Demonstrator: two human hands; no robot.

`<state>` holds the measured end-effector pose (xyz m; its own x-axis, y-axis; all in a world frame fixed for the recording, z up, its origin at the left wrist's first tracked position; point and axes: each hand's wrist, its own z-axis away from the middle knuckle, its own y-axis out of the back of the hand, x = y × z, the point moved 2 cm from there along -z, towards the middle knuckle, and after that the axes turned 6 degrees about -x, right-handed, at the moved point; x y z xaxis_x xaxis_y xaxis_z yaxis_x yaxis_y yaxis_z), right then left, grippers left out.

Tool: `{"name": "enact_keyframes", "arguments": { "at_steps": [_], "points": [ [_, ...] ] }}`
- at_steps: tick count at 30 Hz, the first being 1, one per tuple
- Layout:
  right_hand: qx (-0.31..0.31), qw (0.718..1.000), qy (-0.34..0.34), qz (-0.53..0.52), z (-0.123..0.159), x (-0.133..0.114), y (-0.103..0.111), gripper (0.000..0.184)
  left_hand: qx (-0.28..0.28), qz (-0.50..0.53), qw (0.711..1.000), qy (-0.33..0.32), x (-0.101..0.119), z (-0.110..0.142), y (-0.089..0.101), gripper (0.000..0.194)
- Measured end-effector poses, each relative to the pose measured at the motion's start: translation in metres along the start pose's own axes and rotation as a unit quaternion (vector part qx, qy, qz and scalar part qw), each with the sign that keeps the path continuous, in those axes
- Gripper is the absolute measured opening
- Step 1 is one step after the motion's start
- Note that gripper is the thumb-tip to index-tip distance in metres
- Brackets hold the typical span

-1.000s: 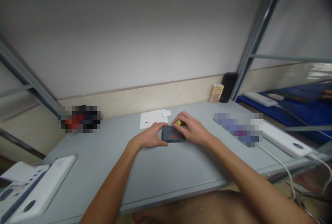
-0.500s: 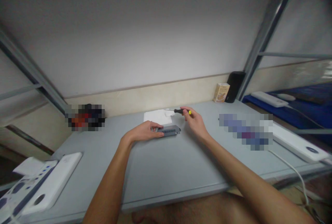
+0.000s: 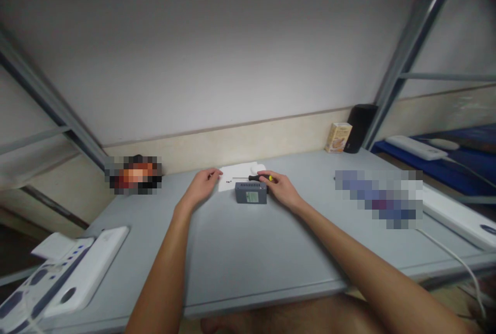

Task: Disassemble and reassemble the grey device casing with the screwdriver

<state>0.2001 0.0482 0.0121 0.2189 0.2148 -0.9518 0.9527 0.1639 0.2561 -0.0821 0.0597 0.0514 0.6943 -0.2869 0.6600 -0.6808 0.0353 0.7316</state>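
Note:
A dark grey metal box (image 3: pixel 240 195) stands on the desk, with a row of vent slots along its top and a pale green label facing me. To its left, my left hand (image 3: pixel 201 187) is off the box, holding nothing, its fingers loosely bent beside the edge of a white paper (image 3: pixel 228 173). My right hand (image 3: pixel 282 189) grips the black and yellow handle of a screwdriver (image 3: pixel 256 177), whose thin shaft points left over the paper. Whether that hand also touches the box's right end, I cannot tell. Small dark screws (image 3: pixel 228 181) lie on the paper.
A small white object (image 3: pixel 254 170) rests on the paper. White power strips lie at the left (image 3: pixel 91 267) and right (image 3: pixel 445 210) of the grey desk. A yellow carton (image 3: pixel 338 138) and black speaker-like cylinder (image 3: pixel 359 128) stand at the back right. Two blurred patches hide other items.
The box has been turned so its labelled face shows. My left hand has let go of it and moved left. My right hand, still holding the screwdriver, has lowered beside the box.

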Motion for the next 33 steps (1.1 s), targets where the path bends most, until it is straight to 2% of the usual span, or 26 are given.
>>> {"name": "enact_keyframes", "arguments": {
  "at_steps": [1,3,7,10,15,23,33],
  "points": [
    [-0.002,1.0,-0.001,0.002,0.0,0.0,0.0,0.05,0.031,-0.025,0.999,-0.008,-0.007,-0.002,-0.001,0.044],
    [-0.01,1.0,-0.002,0.004,0.0,0.0,-0.001,0.05,0.057,-0.066,0.995,-0.047,-0.016,-0.005,-0.005,0.039],
    [-0.021,1.0,-0.006,0.002,-0.001,0.002,-0.003,0.053,0.038,-0.116,0.987,-0.105,-0.02,-0.006,-0.018,0.029],
    [-0.017,1.0,-0.007,0.005,0.0,0.002,-0.002,0.054,0.025,-0.138,0.984,-0.108,-0.017,-0.007,-0.026,0.026],
    [0.013,0.999,-0.001,0.03,0.005,-0.003,0.006,0.052,0.034,-0.17,0.979,-0.104,-0.008,-0.006,-0.035,0.023],
    [0.025,1.0,-0.001,0.004,0.014,-0.004,0.017,0.054,0.03,-0.127,0.982,-0.138,0.003,-0.008,-0.048,0.02],
    [0.018,1.0,-0.005,-0.014,0.012,-0.002,0.018,0.052,0.039,-0.1,0.983,-0.147,0.007,-0.01,-0.045,0.017]
  ]
}}
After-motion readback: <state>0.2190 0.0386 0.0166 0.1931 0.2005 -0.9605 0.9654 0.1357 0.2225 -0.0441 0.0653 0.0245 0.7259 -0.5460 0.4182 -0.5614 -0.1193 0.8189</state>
